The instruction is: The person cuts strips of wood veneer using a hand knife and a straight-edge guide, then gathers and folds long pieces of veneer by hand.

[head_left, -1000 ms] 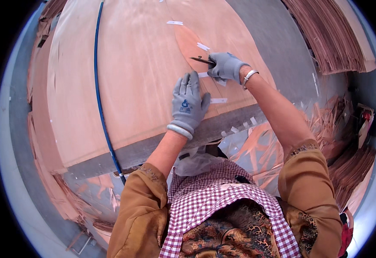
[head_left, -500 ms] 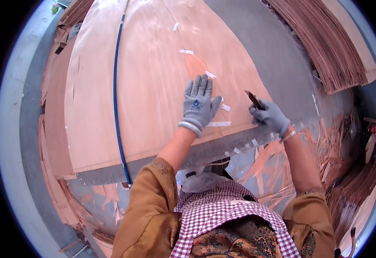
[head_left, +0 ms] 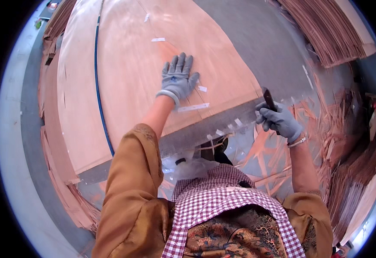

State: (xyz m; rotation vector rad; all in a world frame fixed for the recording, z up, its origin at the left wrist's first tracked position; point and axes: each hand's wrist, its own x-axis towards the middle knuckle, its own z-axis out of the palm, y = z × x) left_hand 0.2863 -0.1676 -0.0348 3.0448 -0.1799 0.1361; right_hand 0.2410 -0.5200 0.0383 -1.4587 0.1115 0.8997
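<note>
My left hand (head_left: 177,80), in a grey glove, lies flat with fingers stretched out on a large pinkish wood veneer sheet (head_left: 129,81). Beneath and beside it runs a seam crossed by short white tape strips (head_left: 193,107). Just beyond the fingertips a darker orange patch (head_left: 167,50) shows along the seam. My right hand (head_left: 281,122), gloved too, is closed around a dark knife (head_left: 268,99) with its broad end pointing up and away. That hand is just off the sheet's near right corner, by the table's front edge.
A long blue strip (head_left: 96,71) crosses the sheet at left. Tape pieces (head_left: 238,122) hang along the grey table's (head_left: 278,47) front edge. Veneer stacks (head_left: 325,32) stand at far right and lower right (head_left: 351,189). Torn veneer scraps (head_left: 261,150) litter the floor.
The view has shifted, so the sheet sits further left. My right hand has drawn back off the sheet with the knife. My left hand has slid slightly forward, covering a tape strip.
</note>
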